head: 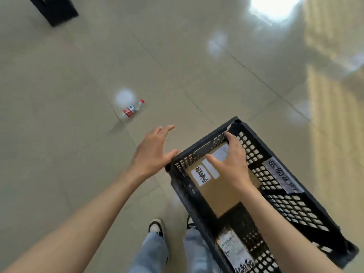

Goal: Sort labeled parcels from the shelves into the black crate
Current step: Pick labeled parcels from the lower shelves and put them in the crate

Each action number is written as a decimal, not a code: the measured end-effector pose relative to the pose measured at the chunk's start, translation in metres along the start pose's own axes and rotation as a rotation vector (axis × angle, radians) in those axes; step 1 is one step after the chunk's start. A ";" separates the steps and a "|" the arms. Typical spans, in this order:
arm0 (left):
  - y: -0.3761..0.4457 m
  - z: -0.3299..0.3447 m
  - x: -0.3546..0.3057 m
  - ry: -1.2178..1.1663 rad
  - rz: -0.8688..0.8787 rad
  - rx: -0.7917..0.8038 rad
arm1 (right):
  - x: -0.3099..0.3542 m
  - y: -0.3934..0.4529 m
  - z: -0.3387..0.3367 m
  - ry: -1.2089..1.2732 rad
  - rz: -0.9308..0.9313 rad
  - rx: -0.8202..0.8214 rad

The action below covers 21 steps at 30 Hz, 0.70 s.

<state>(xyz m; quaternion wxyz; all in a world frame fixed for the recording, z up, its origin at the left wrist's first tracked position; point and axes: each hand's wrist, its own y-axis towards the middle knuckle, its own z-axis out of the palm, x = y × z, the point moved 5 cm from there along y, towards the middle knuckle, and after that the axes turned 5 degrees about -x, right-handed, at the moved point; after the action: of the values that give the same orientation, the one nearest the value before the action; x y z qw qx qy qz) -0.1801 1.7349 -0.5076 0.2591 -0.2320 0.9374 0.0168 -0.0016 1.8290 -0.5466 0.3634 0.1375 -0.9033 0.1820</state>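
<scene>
Parcel (216,194), brown box with white labels, lies flat in the black crate (291,205) on the floor; a second labelled parcel (234,251) sits at the crate's near end. My right hand (230,164) is spread over the box, fingers straight, gripping nothing. Left hand (152,149) is released, thumb at the crate rim. Risk, I reckon: the crate sliding on the glossy floor if I lean on it.

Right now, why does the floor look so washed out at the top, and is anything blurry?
Head view: strong glare whitens the glossy floor at top right, with fainter light spots lower down; the dark box at top left is smeared by motion blur; the wide lens bends the edges; the bottle, crate and both hands stay fairly sharp.
</scene>
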 end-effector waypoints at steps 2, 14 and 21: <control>-0.019 -0.046 0.020 -0.005 -0.069 -0.100 | 0.047 -0.004 0.003 -0.024 -0.109 0.069; -0.294 -0.274 0.191 0.165 -0.631 -0.609 | 0.334 -0.166 0.144 -0.091 -0.790 0.446; -0.550 -0.324 0.270 0.157 -0.974 -0.813 | 0.428 -0.380 0.268 -0.110 -1.099 0.661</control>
<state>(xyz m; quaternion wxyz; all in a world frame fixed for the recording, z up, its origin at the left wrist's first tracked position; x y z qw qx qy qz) -0.2956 1.0806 -0.3117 0.0587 -0.7117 0.6597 0.2342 -0.3183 1.3234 -0.3368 0.2952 0.6943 -0.6145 0.2305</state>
